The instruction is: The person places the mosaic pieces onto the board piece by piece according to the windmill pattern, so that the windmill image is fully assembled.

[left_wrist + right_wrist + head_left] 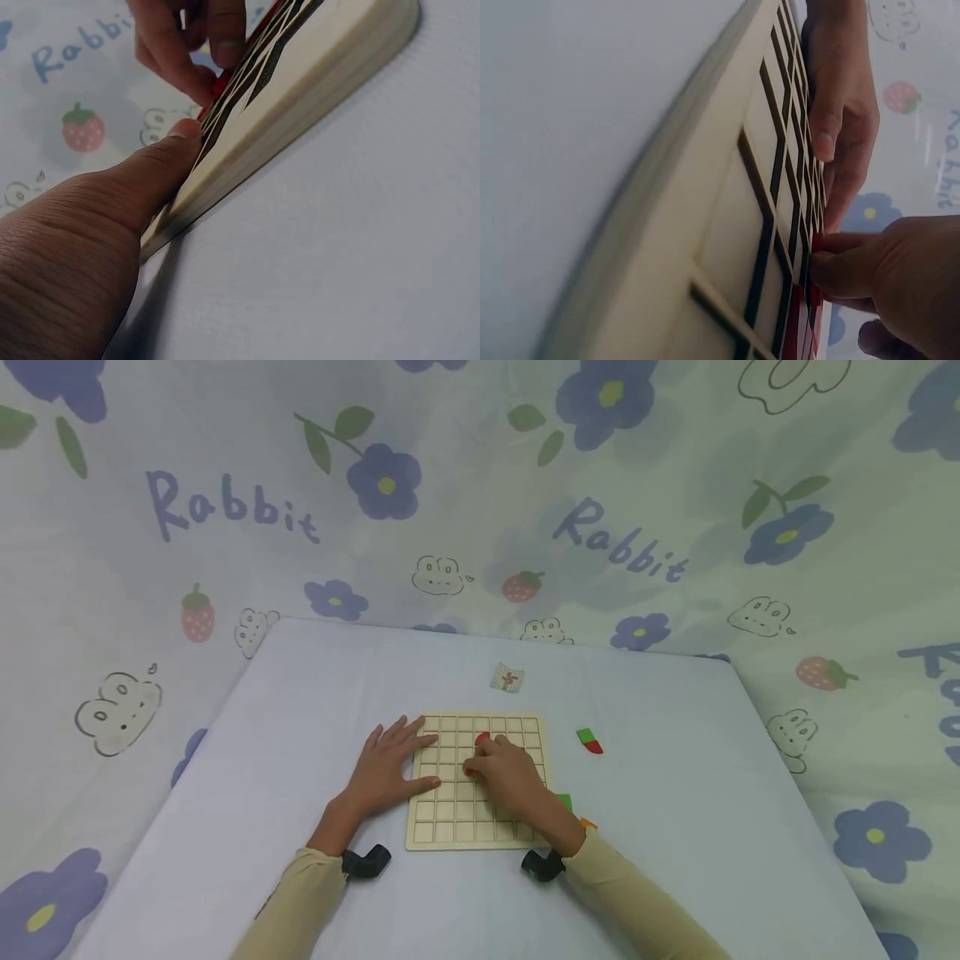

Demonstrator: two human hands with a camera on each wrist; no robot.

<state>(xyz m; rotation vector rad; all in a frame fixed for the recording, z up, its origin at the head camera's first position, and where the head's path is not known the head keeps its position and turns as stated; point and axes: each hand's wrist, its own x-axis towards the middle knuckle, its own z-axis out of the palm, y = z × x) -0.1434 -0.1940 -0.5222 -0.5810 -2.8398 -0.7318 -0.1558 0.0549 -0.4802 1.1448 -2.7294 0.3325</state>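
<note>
A pale wooden grid board (450, 835) (300, 97) (727, 225) lies flat on a light blue table. My left hand (390, 764) rests flat on the board's left edge with fingers spread, and its thumb (169, 150) presses the rim. My right hand (504, 770) sits over the board's middle and pinches a red piece (482, 738) (815, 300) down into the grid cells. In the right wrist view the fingertips (832, 270) curl onto the red piece. The cells under the right hand are hidden.
A green and red piece (589, 741) lies on the table right of the board. A green piece (564, 801) and an orange piece (588, 823) peek out beside my right wrist. A small printed card (507, 677) lies behind the board. Floral cloth surrounds the table.
</note>
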